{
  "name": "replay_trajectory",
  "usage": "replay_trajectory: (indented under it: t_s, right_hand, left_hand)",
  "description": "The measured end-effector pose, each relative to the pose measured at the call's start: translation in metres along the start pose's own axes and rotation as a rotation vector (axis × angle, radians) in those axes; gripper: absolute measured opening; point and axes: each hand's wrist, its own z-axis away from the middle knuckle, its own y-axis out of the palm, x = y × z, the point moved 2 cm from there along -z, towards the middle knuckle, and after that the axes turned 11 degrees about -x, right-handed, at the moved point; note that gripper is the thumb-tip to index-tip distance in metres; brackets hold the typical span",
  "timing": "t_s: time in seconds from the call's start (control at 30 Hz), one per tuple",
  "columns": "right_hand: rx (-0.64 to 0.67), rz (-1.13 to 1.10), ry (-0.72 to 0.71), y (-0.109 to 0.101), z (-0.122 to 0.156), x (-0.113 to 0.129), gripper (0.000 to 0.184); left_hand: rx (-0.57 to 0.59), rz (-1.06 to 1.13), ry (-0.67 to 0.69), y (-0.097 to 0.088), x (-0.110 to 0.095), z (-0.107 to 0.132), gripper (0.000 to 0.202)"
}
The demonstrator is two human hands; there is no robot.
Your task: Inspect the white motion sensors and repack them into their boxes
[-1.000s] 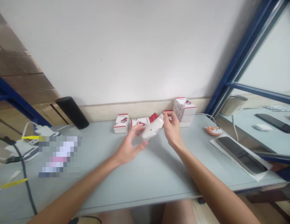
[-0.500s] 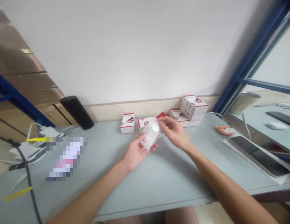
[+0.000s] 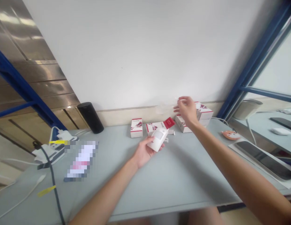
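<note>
The left hand (image 3: 144, 153) has a closed grip around a white plastic sensor (image 3: 158, 139), with the fingers curled under it and the thumb on its side. The sensor is near the middle of the counter (image 3: 159, 187), over it and not far from the back edge. Its long side leans, with the low end toward the person and the high end up and to the right, toward the boxes. The left hand is the nearer hand to it. The right hand (image 3: 187, 109) is well apart from it, up high by the wall and over a pile of white boxes (image 3: 197, 117). Its fingers are pinched close, and a thin clear plastic bag (image 3: 164, 108) seems to hang beside them, but it is blurry, so I cannot tell if they hold it. A small white box (image 3: 136, 127) and a box with a red flap (image 3: 158, 126) sit along the back edge, just behind the sensor.
</note>
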Motion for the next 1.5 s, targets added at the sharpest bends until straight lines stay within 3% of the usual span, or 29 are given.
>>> replay_trajectory:
  t_s: [0.1,0.2,0.33,0.43,0.5,0.57,0.63,0.83,0.9,0.97,1.1,1.27,1.5]
  right_hand:
    - [0.174,0.138,0.011,0.024,0.002,-0.022,0.027]
    - [0.238,0.195,-0.087,0.033,0.015,-0.032,0.030]
    - [0.257,0.218,-0.247,0.019,0.036,-0.027,0.030]
    - [0.385,0.202,-0.314,0.004,0.058,-0.022,0.025]
    - [0.512,0.157,-0.176,-0.004,0.074,-0.023,0.030]
    - [0.643,0.068,0.070,-0.009,0.089,-0.027,0.037]
    - [0.689,-0.031,0.269,-0.012,0.098,-0.029,0.041]
    - [0.704,-0.110,0.431,-0.012,0.100,-0.034,0.039]
    - [0.648,-0.141,0.472,-0.011,0.100,-0.034,0.038]
    - [0.510,-0.192,0.502,-0.012,0.096,-0.033,0.037]
    - [0.231,-0.338,0.434,-0.023,0.071,-0.027,0.035]
    - [0.088,-0.443,0.282,-0.049,0.034,-0.022,0.029]
    - [-0.146,-0.622,0.227,-0.078,0.000,-0.019,0.015]
  left_hand:
    - [0.015,0.054,-0.022,0.000,0.000,0.002,0.054]
    - [0.039,0.085,-0.011,0.000,0.000,0.001,0.053]
    - [0.043,0.139,0.006,0.001,-0.003,0.001,0.051]
    - [0.038,0.199,-0.013,0.005,-0.004,0.003,0.047]
    - [0.033,0.222,-0.035,0.008,-0.002,0.004,0.048]
    - [0.040,0.234,-0.067,0.011,0.002,0.005,0.050]
    - [0.060,0.242,-0.090,0.012,0.007,0.005,0.051]
    - [0.082,0.109,-0.118,0.009,0.016,0.009,0.055]
    - [0.079,0.053,-0.112,0.007,0.017,0.009,0.056]
    - [0.091,0.017,-0.122,0.006,0.018,0.010,0.058]
    - [0.153,-0.089,-0.228,0.009,0.022,0.013,0.062]
    - [0.250,-0.201,-0.247,0.015,0.026,0.021,0.056]
    - [0.363,-0.309,-0.370,0.008,0.025,0.019,0.051]
